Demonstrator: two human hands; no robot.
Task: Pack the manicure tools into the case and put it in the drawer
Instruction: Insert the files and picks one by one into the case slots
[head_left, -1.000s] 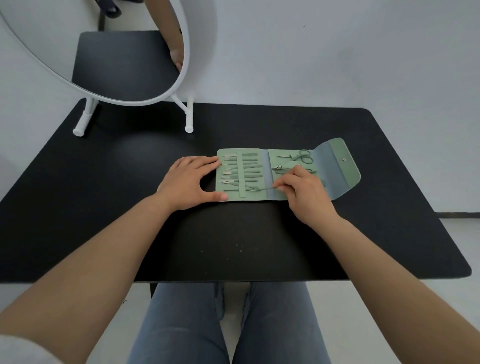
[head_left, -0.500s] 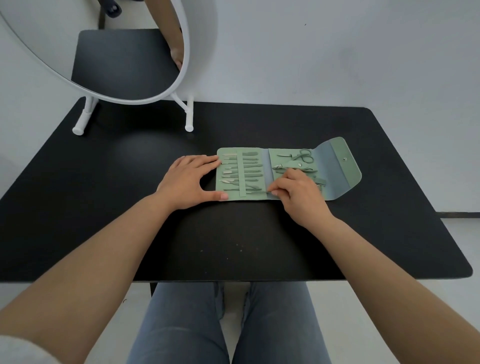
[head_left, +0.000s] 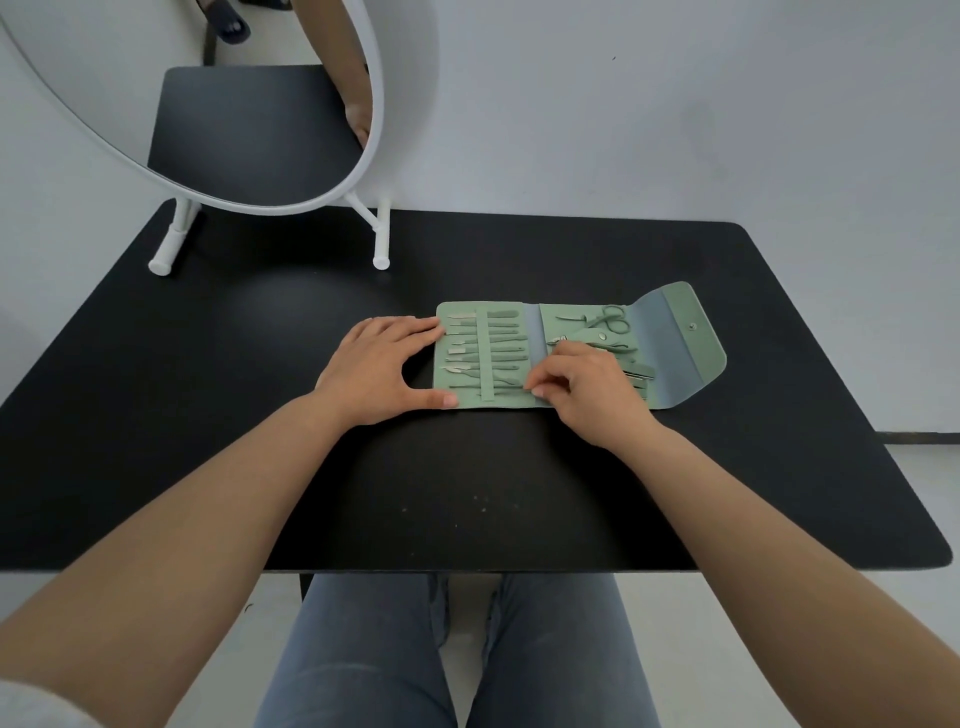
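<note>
Right now your left hand (head_left: 379, 371) lies flat, fingers spread, pinning the open case (head_left: 670, 358) on the table (head_left: 208, 415) so your right hand (head_left: 592, 395), fingertips pinched on a thin tool (head_left: 511, 385), can seat it under the strap (head_left: 485, 356).

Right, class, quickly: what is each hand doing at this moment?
Left hand: open, flat against the left edge of the open sage-green fabric case.
Right hand: fingertips pinched on a slim green-handled tool.

Sage-green case (head_left: 691, 358) — black table (head_left: 208, 415)
</note>
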